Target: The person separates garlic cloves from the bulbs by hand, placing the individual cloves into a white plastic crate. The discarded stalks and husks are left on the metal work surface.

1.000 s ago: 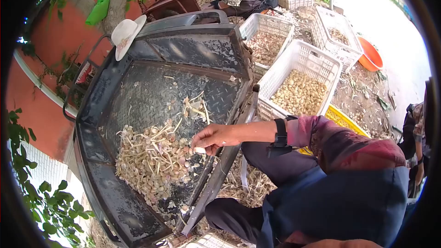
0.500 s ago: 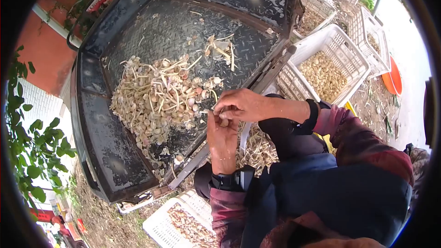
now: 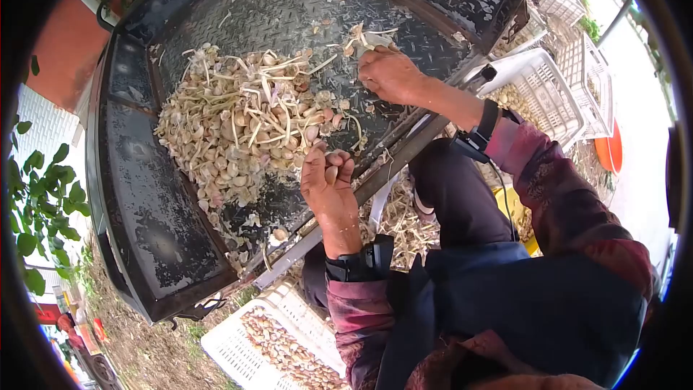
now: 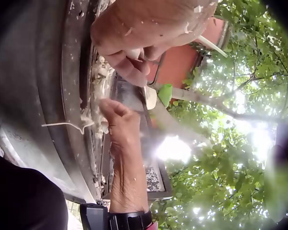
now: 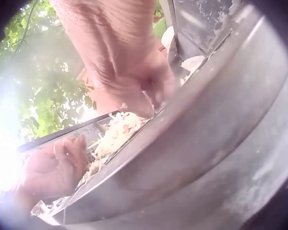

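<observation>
My left hand [image 3: 328, 188] is palm up at the near edge of the cart bed, its curled fingers holding a garlic clove [image 3: 331, 174]. In the left wrist view the pale clove [image 4: 133, 53] shows between thumb and fingers. Farther over the bed, my right hand [image 3: 395, 78] points its fingers down at a small heap of garlic skins and stems [image 3: 359, 37]. Its fingertips are hidden in the head view, and I cannot tell whether they pinch anything. Left of both hands lies a large pile of garlic cloves with dry stems [image 3: 238, 126].
The metal cart bed [image 3: 137, 195] has raised side walls and a near rail [image 3: 411, 152]. A white crate of cloves [image 3: 267, 347] stands below at the front left. More white crates [image 3: 552, 90] and an orange basin [image 3: 610, 150] are at the right. Stem litter [image 3: 404, 224] covers the ground.
My left hand came into view and met the right one at the near rail. Since then they have parted: the right has moved away over the small skin heap, the left stays with the clove.
</observation>
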Tool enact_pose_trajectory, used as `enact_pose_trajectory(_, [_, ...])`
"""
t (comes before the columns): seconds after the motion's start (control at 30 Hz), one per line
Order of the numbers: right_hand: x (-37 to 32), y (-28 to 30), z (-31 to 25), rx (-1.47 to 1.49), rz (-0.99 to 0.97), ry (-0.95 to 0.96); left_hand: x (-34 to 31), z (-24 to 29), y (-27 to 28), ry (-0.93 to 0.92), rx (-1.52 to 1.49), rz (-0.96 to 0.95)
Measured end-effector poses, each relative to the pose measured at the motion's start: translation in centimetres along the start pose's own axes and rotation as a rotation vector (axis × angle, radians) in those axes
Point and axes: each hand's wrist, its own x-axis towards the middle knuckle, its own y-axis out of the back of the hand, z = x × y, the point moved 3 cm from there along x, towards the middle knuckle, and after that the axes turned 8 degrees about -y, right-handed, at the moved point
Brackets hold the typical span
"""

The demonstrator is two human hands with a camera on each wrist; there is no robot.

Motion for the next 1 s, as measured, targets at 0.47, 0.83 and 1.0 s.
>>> enact_pose_trajectory(0.47, [0.6, -1.6, -4.0, 0.280, -0.254, -0.013, 0.7, -0.7, -0.3, -0.043, 0.099, 0.024])
enact_pose_trajectory(0.83, [2.5, -3.5, -5.4, 0.258, -0.141, 0.026, 1.8, -1.6, -0.3, 0.030, -0.133, -0.052])
enact_pose_trajectory(1.0, [2.9, -3.1, -4.3, 0.176, -0.103, 0.003, 1.7, -1.5, -0.4, 0.012, -0.144, -0.090])
